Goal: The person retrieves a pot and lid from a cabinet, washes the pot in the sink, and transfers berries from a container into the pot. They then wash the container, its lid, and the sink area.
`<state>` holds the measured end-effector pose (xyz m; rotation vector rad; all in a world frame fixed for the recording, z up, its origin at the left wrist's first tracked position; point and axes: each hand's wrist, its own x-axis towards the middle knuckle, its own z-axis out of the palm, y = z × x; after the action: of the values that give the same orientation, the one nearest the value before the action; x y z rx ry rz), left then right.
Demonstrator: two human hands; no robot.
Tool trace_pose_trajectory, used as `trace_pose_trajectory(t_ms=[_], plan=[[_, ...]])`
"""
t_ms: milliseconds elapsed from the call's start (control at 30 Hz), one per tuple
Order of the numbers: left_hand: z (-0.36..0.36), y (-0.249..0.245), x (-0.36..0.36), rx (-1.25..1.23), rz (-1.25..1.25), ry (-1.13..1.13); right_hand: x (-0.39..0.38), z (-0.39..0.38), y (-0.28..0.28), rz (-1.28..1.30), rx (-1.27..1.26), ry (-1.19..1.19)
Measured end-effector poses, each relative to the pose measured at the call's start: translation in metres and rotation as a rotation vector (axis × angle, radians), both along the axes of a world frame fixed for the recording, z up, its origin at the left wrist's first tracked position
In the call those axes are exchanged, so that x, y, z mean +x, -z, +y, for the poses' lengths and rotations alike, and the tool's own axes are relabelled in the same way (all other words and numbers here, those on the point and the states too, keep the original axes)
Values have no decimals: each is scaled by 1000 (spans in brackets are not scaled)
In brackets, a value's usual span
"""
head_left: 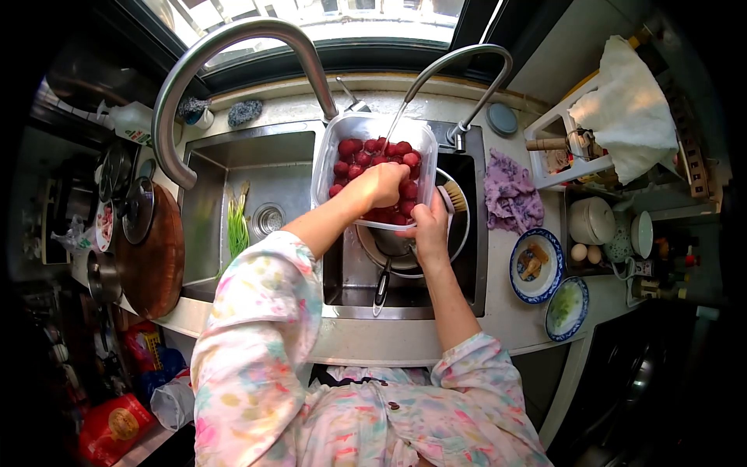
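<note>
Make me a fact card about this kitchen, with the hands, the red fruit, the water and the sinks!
Tub: clear plastic, mostly over the right basin
Fruit: many round, dark red pieces inside
Left hand: in the tub, over the fruit
Right hand: holding the tub's near right corner
Water: thin stream from the slim faucet
Left basin: long green stalks

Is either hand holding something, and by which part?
The right hand holds the clear plastic tub by its near right corner. The left hand is among the round red fruits; whether it grips any is hidden.
</note>
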<state>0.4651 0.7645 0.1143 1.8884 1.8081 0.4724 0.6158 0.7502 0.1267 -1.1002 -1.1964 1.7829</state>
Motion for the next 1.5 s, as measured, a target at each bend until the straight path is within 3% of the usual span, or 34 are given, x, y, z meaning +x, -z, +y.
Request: trace_pose_trajectory(t_ms=[67,133,200,300,433,533,667,733,800,967,1100,1200,1333,1400,1500], plan=[[-3,-11,-3,4,-48,-81,0,1,1,-5,9,0],[1,-20,0,308,157,-154,-2,0,3,-25,49,2],[9,-25,4,297,271,-180,-1,0,6,-32,26,2],[15,-29,19,0,396,-77,-1,-1,1,-23,26,33],[2,-42,11,77,505,199,-3,-3,-8,-12,28,91],[-13,-21,-22,224,591,234,-1,1,-11,24,-2,25],[-8,-24,-41,248,510,-111,-2,1,-4,10,30,50],[-6,-22,-28,10,550,-181,-3,0,-3,-6,58,71],[-1,-23,-7,-48,525,-337,-5,-1,-4,-11,67,88],[-8,-26,14,-52,569,-189,-4,1,-6,-43,63,60],[-24,-58,9,-226,538,176,-2,1,-5,-17,58,59],[-18,-49,-8,-81,254,-95,-3,0,-8,15,54,69],[3,-31,-21,-240,346,-411,-7,-3,-5,1,75,63],[13,-26,-6,-336,291,-437,-6,-4,2,-6,77,82],[2,-42,-13,-309,97,-219,-4,-6,0,28,41,133]])
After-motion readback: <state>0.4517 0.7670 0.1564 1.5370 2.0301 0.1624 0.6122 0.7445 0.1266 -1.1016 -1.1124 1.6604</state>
